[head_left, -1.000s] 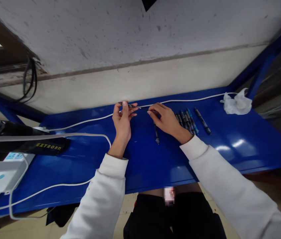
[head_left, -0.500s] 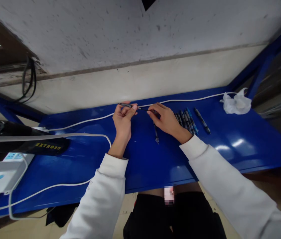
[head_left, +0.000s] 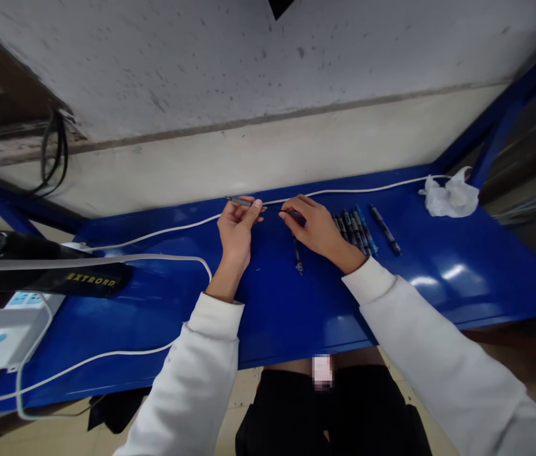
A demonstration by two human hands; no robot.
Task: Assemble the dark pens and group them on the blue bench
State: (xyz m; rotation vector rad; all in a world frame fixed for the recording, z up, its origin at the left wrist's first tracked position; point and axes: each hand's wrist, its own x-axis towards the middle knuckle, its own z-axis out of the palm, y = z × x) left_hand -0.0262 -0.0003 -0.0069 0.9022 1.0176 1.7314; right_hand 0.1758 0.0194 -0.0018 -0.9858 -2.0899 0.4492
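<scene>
Between the thumb and fingers of my left hand (head_left: 236,237) is a grey pen barrel (head_left: 241,201), lying nearly level with its tapered end to the left. My right hand (head_left: 314,228) is closed in a pinch on a thin dark pen refill (head_left: 274,209); its slim end points left at the barrel's right end, and my fingers cover the rest. Whether the refill's tip is inside the barrel is too small to tell. Below my right hand lies a dark pen part (head_left: 298,258) with a clear end. Several pens (head_left: 357,231) lie side by side just right of that hand.
One more pen (head_left: 384,229) lies apart on the blue table (head_left: 287,316). A crumpled white plastic bag (head_left: 452,196) sits at the far right. A white cable (head_left: 367,190) runs along the back. At left are a black EXTRORD device (head_left: 92,278) and a white power strip (head_left: 4,335).
The barrel in my left hand has turned slightly, and the gap between it and my right fingers looks a little smaller. The pens on the table stay put.
</scene>
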